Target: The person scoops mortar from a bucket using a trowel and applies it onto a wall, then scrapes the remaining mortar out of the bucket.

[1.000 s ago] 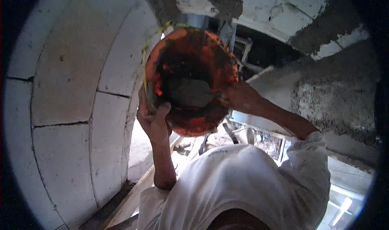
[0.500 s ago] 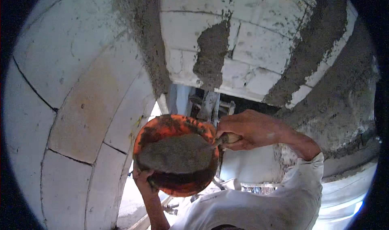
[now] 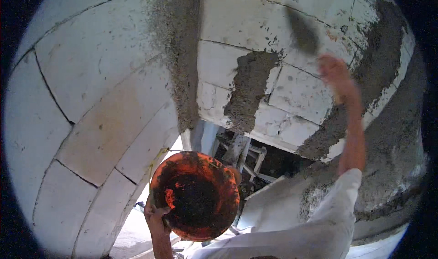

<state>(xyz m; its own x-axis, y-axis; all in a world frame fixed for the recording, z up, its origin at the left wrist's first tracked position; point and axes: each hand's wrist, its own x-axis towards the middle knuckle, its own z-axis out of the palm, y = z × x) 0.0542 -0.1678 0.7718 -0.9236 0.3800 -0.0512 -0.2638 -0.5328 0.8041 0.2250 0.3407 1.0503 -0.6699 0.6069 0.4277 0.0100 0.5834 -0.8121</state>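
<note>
My left hand [image 3: 156, 214] grips the near left rim of an orange bucket [image 3: 232, 193], its thumb over the edge. Dark mortar residue coats the inside of the bucket. High on the right, my right hand [image 3: 335, 74] is closed round a trowel [image 3: 303, 33], whose grey blade points up and to the left in front of the block wall. Motion smears both the hand and the blade, so whether mortar lies on the blade or the blade touches the wall cannot be made out.
White block walls [image 3: 109, 117] meet at a corner covered by a grey mortar strip [image 3: 185, 54]. A mortar patch [image 3: 250, 92] and a wide band [image 3: 388, 44] mark the facing wall. Below stand wooden pieces [image 3: 238, 149] beside a dark opening.
My right hand has swung up and away from the bucket with the trowel. The mortar load seen over the bucket is gone from there. The bucket sits slightly lower in view.
</note>
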